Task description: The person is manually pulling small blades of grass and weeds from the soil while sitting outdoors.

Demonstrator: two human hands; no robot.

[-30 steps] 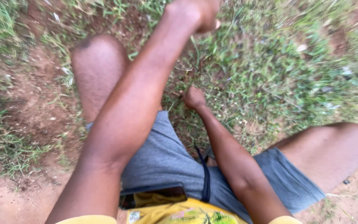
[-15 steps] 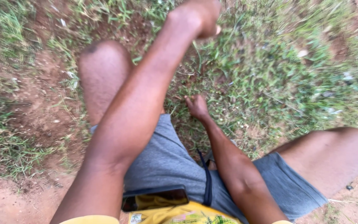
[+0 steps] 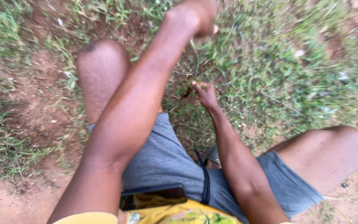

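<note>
- Person squats low over a patch of grass (image 3: 262, 70) and bare red soil (image 3: 34, 108), knees wide: one knee at 10 o'clock, the other at 4 o'clock.
- Left hand (image 3: 195, 16) is raised at 12 o'clock, curled into a loose fist with the fingers pressed together; one pale fingertip shows at its right side. What it grips, if anything, I cannot tell, as blur hides it.
- Right hand (image 3: 206, 93) sits near centre, down at the ground, fingers partly spread and touching the grass blades beside a small dark bare spot of earth. Whether it pinches a tuft, I cannot tell.
- The grass lies thickest from 12 to 3 o'clock; the soil runs along the 9 o'clock side.
- Grey shorts (image 3: 162, 153) with a dark drawstring; a dark phone (image 3: 152, 195) lies at the waistband at 6 o'clock, above a yellow shirt hem (image 3: 187, 213).
</note>
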